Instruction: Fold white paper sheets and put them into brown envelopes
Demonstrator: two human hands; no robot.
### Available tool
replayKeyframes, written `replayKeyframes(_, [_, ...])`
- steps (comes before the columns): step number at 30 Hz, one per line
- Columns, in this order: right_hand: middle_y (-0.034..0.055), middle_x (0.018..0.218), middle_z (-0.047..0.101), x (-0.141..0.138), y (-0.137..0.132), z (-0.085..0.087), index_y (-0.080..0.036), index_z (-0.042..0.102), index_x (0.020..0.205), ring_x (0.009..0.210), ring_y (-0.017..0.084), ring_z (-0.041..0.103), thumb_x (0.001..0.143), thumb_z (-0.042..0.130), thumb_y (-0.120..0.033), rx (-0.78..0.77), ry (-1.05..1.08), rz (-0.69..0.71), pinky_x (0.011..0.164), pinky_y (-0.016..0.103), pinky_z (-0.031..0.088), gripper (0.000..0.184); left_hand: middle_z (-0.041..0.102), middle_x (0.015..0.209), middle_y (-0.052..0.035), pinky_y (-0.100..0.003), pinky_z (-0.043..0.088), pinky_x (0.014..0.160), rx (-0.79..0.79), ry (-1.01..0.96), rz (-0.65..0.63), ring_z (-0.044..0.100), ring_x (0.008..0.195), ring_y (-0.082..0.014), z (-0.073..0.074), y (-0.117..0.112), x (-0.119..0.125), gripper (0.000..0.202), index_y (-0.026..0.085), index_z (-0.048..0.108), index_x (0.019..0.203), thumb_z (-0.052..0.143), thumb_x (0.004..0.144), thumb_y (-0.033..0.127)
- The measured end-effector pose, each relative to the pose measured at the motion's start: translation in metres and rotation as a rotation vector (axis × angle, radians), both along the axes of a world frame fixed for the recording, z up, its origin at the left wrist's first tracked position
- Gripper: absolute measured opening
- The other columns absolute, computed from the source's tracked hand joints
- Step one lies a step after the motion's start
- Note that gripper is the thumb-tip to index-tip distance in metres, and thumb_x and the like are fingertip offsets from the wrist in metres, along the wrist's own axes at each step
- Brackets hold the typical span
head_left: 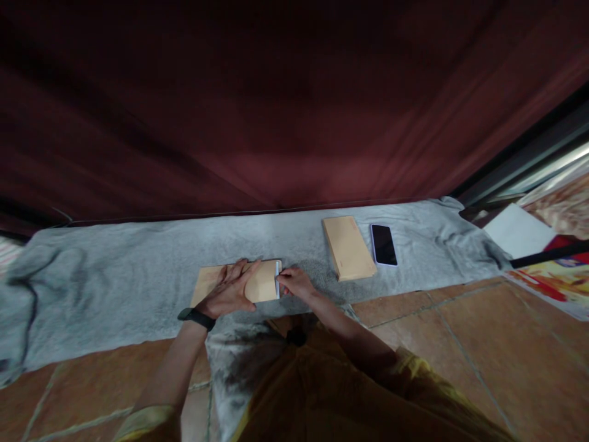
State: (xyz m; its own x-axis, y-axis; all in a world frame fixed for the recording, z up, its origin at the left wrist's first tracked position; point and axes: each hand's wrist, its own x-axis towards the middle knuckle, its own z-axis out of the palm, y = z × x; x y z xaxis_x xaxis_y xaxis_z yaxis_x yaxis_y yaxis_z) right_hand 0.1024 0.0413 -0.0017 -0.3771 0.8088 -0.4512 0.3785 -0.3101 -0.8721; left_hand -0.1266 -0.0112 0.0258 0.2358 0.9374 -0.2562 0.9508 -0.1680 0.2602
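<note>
A tan paper envelope lies flat on the grey cloth in front of me. My left hand, with a dark band on its wrist, rests spread over the envelope's left and middle part. At the right end, a thin strip of white paper shows at the envelope's opening. My right hand is there with its fingers pinched at the edge of that paper. How much of the paper is inside the envelope is hidden.
A stack of tan envelopes lies to the right, beside a phone with a dark screen. Beneath them is a long grey cloth on a tiled floor. A dark red curtain hangs behind. Printed packaging lies at far right.
</note>
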Motion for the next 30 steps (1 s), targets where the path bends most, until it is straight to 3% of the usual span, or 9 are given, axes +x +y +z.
replayKeyframes(5, [-0.0008,0.064,0.069,-0.003,-0.004,-0.002,-0.016,0.069,0.080,0.052,0.010,0.061,0.085,0.053,-0.015,-0.031,-0.004,0.037,0.050,0.017,0.050,0.017,0.026,0.160,-0.0173,-0.059,0.012,0.119,0.006,-0.020,-0.004,0.019,0.151,-0.0392,-0.003,0.000,-0.002,0.129,0.030,0.008,0.160,0.080,0.055,0.049])
replayKeyframes(11, [-0.0006,0.068,0.071,-0.001,-0.004,-0.001,-0.016,0.070,0.081,0.051,0.009,0.060,0.086,0.054,-0.013,-0.019,-0.040,0.093,0.050,0.016,0.048,0.017,0.026,0.159,-0.0180,-0.059,0.014,0.119,0.006,-0.017,-0.011,0.021,0.150,-0.0409,-0.004,0.002,-0.003,0.127,0.029,0.010,0.160,0.080,0.055,0.049])
replayKeyframes(24, [0.0011,0.076,0.076,-0.003,-0.006,0.009,-0.017,0.075,0.089,0.056,0.010,0.065,0.089,0.054,-0.018,0.127,-0.213,0.156,0.053,0.016,0.044,0.020,0.028,0.159,-0.0175,-0.057,0.017,0.119,0.016,0.003,-0.012,0.023,0.149,-0.0401,-0.001,0.003,-0.001,0.123,0.027,0.012,0.159,0.078,0.057,0.047])
replayKeyframes(30, [0.0009,0.083,0.077,-0.001,-0.010,0.019,-0.020,0.077,0.088,0.074,0.013,0.070,0.086,0.059,-0.018,0.226,-0.316,0.182,0.061,0.017,0.044,0.019,0.027,0.159,-0.0189,-0.057,0.017,0.119,0.005,0.013,-0.015,0.023,0.150,-0.0405,-0.002,0.004,-0.003,0.123,0.026,0.014,0.159,0.078,0.057,0.047])
